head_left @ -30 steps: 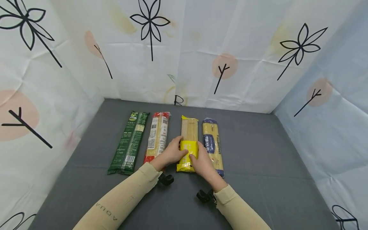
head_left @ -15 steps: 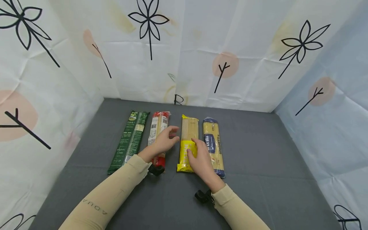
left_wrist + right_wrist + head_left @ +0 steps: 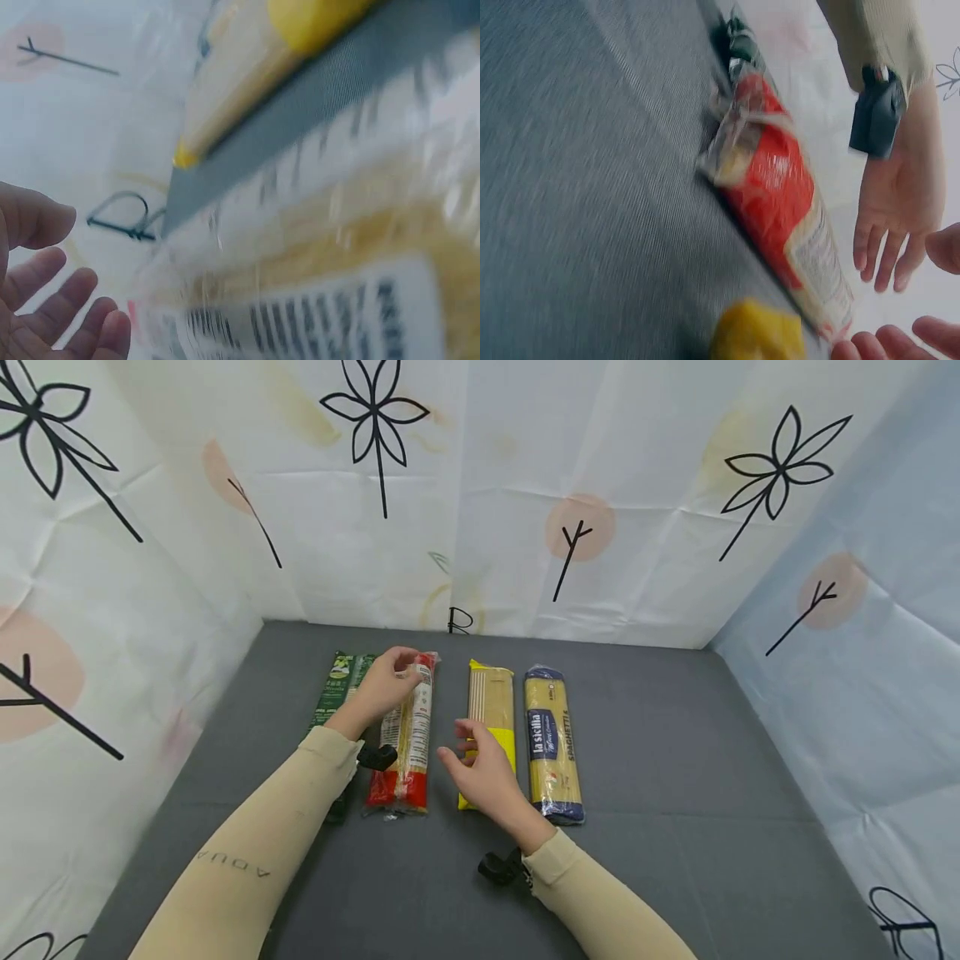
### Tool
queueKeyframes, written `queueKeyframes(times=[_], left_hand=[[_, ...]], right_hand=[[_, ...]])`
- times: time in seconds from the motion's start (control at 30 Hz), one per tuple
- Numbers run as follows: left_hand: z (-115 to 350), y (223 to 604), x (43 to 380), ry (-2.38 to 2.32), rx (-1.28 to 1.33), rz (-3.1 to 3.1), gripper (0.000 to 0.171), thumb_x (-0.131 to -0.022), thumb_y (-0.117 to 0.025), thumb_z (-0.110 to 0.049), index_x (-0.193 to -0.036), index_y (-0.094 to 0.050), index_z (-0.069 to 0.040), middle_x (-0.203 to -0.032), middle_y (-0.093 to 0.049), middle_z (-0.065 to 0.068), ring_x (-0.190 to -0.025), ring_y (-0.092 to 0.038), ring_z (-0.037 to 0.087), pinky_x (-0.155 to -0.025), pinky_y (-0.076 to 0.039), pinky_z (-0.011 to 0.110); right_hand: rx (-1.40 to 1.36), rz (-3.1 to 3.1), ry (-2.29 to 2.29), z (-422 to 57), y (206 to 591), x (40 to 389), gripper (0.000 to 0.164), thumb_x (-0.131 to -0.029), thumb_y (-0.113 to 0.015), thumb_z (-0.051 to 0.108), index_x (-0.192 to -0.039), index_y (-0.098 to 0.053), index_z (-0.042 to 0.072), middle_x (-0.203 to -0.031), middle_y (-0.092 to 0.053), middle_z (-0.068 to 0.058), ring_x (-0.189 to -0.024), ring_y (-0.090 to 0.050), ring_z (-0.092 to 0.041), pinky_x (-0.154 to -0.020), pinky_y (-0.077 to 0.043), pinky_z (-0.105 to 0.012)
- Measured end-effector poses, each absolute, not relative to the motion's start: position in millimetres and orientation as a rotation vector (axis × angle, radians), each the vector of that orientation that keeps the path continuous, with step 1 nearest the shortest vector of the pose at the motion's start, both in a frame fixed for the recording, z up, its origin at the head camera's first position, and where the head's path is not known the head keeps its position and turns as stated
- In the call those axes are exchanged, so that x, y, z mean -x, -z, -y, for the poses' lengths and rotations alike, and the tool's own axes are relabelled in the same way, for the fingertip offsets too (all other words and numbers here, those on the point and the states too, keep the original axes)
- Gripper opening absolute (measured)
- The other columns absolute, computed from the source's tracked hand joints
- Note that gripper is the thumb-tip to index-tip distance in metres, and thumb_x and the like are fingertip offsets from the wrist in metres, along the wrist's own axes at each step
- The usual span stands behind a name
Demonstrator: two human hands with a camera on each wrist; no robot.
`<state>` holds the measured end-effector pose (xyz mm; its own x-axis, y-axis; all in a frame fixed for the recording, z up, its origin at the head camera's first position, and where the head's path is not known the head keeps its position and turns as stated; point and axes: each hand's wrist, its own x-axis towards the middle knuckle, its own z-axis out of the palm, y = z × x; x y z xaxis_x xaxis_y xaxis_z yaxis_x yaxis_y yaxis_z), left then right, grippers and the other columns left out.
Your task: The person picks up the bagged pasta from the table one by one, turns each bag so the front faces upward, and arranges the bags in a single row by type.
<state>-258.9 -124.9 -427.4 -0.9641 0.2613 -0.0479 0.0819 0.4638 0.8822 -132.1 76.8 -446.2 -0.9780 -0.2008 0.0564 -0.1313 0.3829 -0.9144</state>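
"Pale cloth walls (image 3: 510, 452) with line-drawn flowers stand behind and beside a dark grey surface (image 3: 652, 752), whose near edge is cut off."

"What lies on it?"

"Counting from the left edge: a green packet (image 3: 327, 695), a red-ended packet (image 3: 414, 743), a yellow packet (image 3: 491, 693) and a blue-ended packet (image 3: 553, 743). They lie side by side, lengthwise toward the far edge, the row nearer the left edge than the right."

"Are they all in full sight?"

"Only the blue-ended one; its label reads 'la sicilia'. A person's left arm, in a beige sleeve (image 3: 240, 852), hides much of the green packet. A black device (image 3: 377, 757) at that wrist covers a little of the red-ended one, whose print blurs in the left wrist view."

"And the hands?"

"The left hand (image 3: 382, 689) hangs over the far half of the red-ended packet, fingers loosely bent and apart, gripping nothing. The right hand (image 3: 487, 777) hides much of the yellow packet's near half. Its thumb and fingers are spread and relaxed, with nothing between them; whether it touches the wrapper, I cannot tell. The right wrist view catches only its fingertips and a blurred yellow end."
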Motion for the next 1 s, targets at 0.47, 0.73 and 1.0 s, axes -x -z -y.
queueKeyframes(times=[0.47, 0.73, 1.0], left_hand=[[133.2, 448.4, 298.1, -1.266, -0.262, -2.544, 0.064, -0.1, -0.052, -0.025, -0.153, -0.022, -0.006, -0.149, -0.032, 0.023, -0.118, -0.048, 0.038, -0.091, -0.044, 0.053], [135.3, 452.2, 295.8, -1.212, -0.292, -2.539, 0.06, -0.1, -0.051, -0.021, -0.15, -0.025, 0.0, -0.142, -0.036, 0.025, -0.11, -0.05, 0.035, -0.089, -0.045, 0.05], [130.6, 453.3, 288.9, -0.975, -0.226, -2.727, 0.035, -0.103, -0.046, -0.022, -0.127, -0.046, 0.004, -0.123, -0.044, 0.024, -0.087, -0.052, 0.031, -0.07, -0.045, 0.042]], right_hand=[[0.153, -2.37, 1.636, -42.2, 454.1, 127.0, 0.066, -0.093, -0.065, 0.027, -0.146, -0.033, 0.002, -0.141, -0.037, -0.016, -0.121, -0.047, -0.03, -0.092, -0.048, -0.042], [0.126, -2.394, 1.555, -34.2, 461.4, 128.9, 0.069, -0.091, -0.067, 0.029, -0.146, -0.033, 0.005, -0.134, -0.041, -0.014, -0.11, -0.052, -0.023, -0.085, -0.05, -0.036], [0.145, -2.434, 1.399, -29.1, 459.3, 127.6, 0.078, -0.087, -0.072, 0.032, -0.146, -0.032, 0.0, -0.127, -0.044, -0.013, -0.105, -0.052, -0.02, -0.082, -0.05, -0.034]])
